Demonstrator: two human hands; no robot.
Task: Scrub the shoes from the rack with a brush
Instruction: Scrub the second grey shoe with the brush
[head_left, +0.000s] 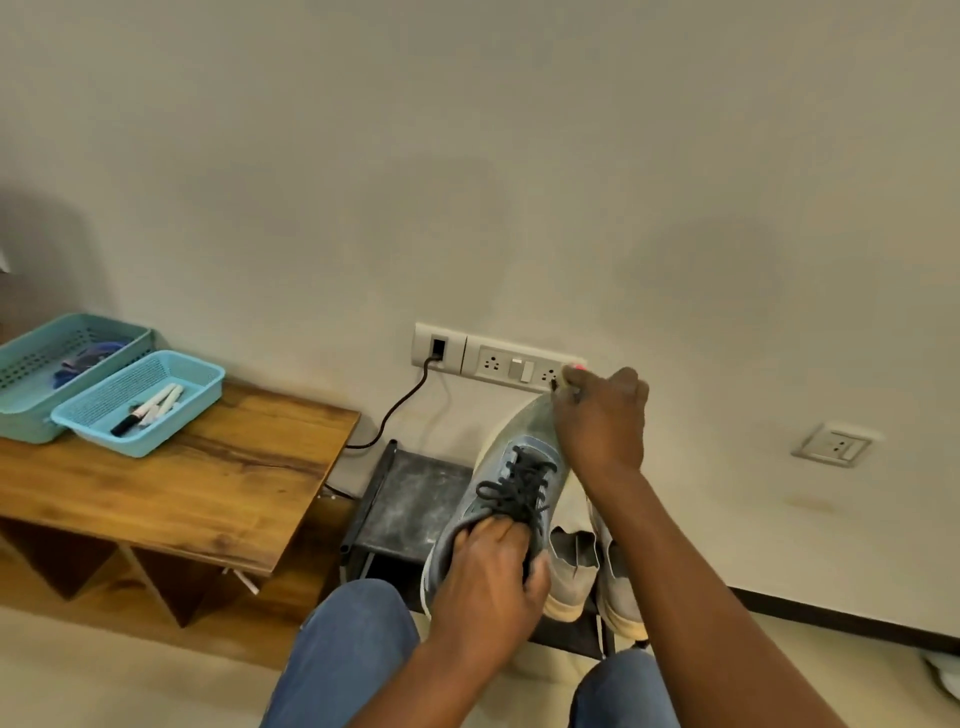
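Observation:
A grey-blue sneaker (511, 452) with dark laces is held up above the low black shoe rack (410, 493), its toe pointing at the wall. My left hand (488, 577) grips it at the opening, fingers tucked inside. My right hand (602, 415) grips a small brush (569, 376) with a pink tip and presses it on the toe; most of the brush is hidden by my fingers. A pair of beige shoes (574, 566) stands on the rack under my right forearm.
A wooden bench (208, 478) at the left carries two turquoise baskets (140, 400), one with markers. A wall socket strip (498, 358) with a black cable sits just behind the shoe. My knees in jeans (343, 654) are at the bottom.

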